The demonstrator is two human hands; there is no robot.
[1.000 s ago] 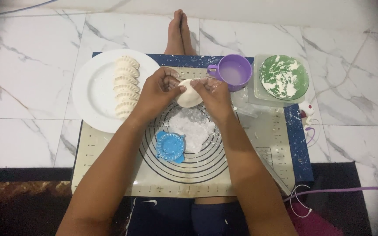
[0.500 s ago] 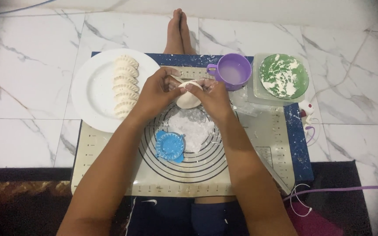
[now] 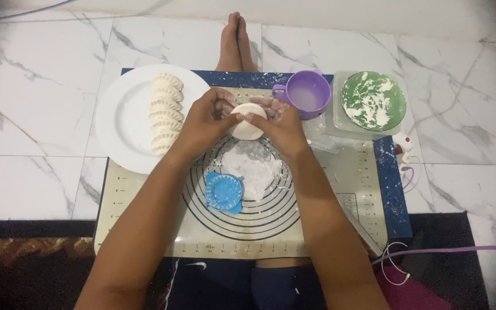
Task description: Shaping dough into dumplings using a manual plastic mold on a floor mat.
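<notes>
1. I am holding a round white dough disc [image 3: 248, 120] between my left hand [image 3: 205, 121] and right hand [image 3: 279, 123].
2. It is hovering just above the floured silicone baking mat [image 3: 328, 189], beside the purple plastic cup [image 3: 308, 95].

One white plate [image 3: 123, 123] carries about six folded dumplings [image 3: 165, 112], stacked too closely for a sure count. There is one dough round [image 3: 248, 121], one blue dumpling press [image 3: 223, 192], one purple cup [image 3: 308, 93], one green dish [image 3: 372, 100] and one baking mat [image 3: 328, 212].

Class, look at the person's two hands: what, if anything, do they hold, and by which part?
Both the left hand and right hand hold a round white dough disc by its opposite edges, fingertips pinching the rim.
</notes>
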